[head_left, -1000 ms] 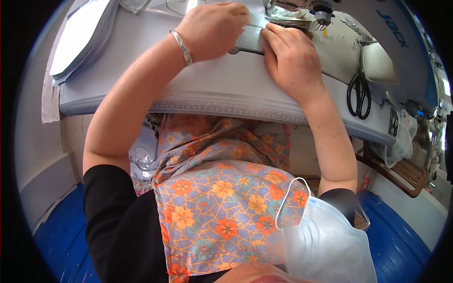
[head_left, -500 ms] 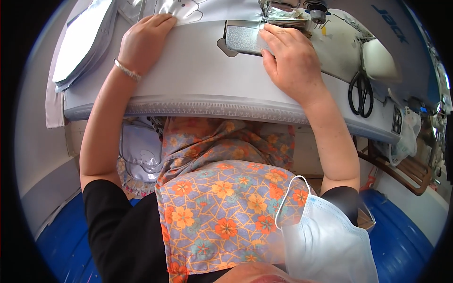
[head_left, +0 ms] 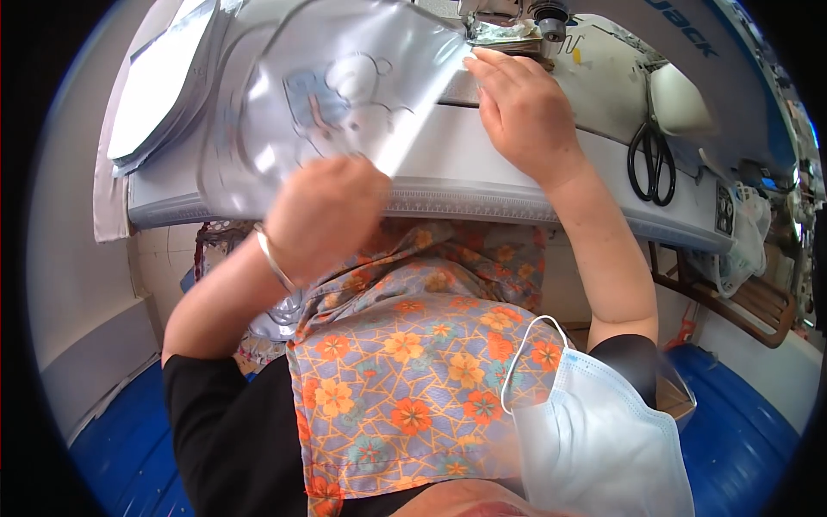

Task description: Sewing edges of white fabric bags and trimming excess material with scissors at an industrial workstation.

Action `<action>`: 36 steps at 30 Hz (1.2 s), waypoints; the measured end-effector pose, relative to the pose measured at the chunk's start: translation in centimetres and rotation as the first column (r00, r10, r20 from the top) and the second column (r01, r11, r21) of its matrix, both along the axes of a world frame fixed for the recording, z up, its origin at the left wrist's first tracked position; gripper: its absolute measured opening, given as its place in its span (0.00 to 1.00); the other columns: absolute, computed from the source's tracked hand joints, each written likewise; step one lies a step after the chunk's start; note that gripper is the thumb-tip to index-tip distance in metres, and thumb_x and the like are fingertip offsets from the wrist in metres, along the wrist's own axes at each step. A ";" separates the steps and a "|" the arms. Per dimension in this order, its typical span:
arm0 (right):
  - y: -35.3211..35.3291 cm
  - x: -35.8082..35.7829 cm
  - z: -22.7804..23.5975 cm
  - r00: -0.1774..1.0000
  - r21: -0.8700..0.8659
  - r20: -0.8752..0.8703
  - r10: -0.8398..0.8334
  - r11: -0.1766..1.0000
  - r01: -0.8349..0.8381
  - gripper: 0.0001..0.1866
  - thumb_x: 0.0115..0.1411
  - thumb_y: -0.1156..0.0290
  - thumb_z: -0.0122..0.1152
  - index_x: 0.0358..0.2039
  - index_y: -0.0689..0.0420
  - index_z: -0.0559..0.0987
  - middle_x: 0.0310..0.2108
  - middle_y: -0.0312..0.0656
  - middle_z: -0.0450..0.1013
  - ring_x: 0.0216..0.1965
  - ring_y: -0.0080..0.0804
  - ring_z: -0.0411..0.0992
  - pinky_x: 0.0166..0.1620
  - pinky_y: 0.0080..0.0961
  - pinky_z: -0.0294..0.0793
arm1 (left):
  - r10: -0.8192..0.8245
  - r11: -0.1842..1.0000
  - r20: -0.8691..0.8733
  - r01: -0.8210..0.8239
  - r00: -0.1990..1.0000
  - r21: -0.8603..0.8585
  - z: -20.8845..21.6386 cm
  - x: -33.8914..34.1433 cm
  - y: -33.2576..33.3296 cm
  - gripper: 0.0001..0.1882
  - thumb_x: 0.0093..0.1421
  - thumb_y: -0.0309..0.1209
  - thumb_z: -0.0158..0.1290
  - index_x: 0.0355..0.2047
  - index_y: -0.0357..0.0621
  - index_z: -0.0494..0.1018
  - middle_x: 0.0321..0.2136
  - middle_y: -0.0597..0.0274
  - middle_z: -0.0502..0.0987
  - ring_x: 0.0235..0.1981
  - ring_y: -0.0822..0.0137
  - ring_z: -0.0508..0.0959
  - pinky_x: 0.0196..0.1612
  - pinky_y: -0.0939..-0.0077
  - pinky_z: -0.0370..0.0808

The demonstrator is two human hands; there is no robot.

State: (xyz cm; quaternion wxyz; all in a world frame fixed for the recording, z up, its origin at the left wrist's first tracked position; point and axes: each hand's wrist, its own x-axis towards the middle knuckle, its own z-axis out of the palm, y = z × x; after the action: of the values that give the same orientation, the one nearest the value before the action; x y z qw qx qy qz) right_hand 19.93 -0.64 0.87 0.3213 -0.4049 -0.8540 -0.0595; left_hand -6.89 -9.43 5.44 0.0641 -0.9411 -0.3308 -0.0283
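Evidently, over the tabletop [head_left: 448, 164] and left of the sewing machine [head_left: 736, 116], the printed clear plastic sheet [head_left: 392, 86] has its pale edge reaching the machine, its body loose. The blurred left hand [head_left: 332, 207] looks closed on its near end; the right hand [head_left: 525, 112] extends fingers at the far corner, grip unclear. Any seam, done or remaining, is indiscernible; the sheet's top is cut off.

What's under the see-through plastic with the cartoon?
Under the plastic is the white tabletop; a metal plate peeks out at the plastic's right edge. The plate's covered part is lost in glare.
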 end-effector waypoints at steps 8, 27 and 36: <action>0.0 -0.2 0.1 0.999 -0.002 0.029 0.020 1.000 -0.020 0.16 0.57 0.79 0.61 0.47 0.57 0.83 0.49 0.42 0.79 0.50 0.40 0.76 0.54 0.36 0.76 | -0.026 0.974 0.341 0.101 0.940 -0.202 -1.6 6.4 -3.3 0.06 0.48 0.30 0.56 0.25 0.46 0.71 0.25 0.65 0.71 0.27 0.65 0.75 0.30 0.70 0.73; -11.2 12.1 4.0 0.674 -0.859 -0.487 -0.556 0.444 -0.255 0.38 0.60 0.79 0.59 0.71 0.59 0.60 0.37 0.35 0.72 0.37 0.17 0.70 0.43 0.13 0.67 | 0.303 0.951 0.540 -0.286 0.786 -0.118 1.2 0.8 -4.2 0.07 0.52 0.27 0.62 0.26 0.46 0.73 0.22 0.62 0.72 0.24 0.58 0.76 0.28 0.65 0.73; -11.3 0.5 3.3 0.796 -0.765 -0.566 -0.215 -0.225 -0.604 0.59 0.48 0.33 0.74 0.68 0.61 0.62 0.31 0.31 0.68 0.31 0.17 0.66 0.37 0.15 0.64 | 0.402 0.891 0.560 -0.450 0.725 -0.058 1.3 -1.1 -4.3 0.07 0.55 0.28 0.62 0.26 0.44 0.74 0.21 0.62 0.75 0.21 0.59 0.76 0.25 0.67 0.72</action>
State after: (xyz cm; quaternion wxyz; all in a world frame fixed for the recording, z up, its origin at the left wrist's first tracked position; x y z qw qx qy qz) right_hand 20.40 -11.92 4.20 0.1109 -0.3409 -0.5091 0.7825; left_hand -8.02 -13.72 6.71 0.0081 -0.7863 -0.5403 -0.2996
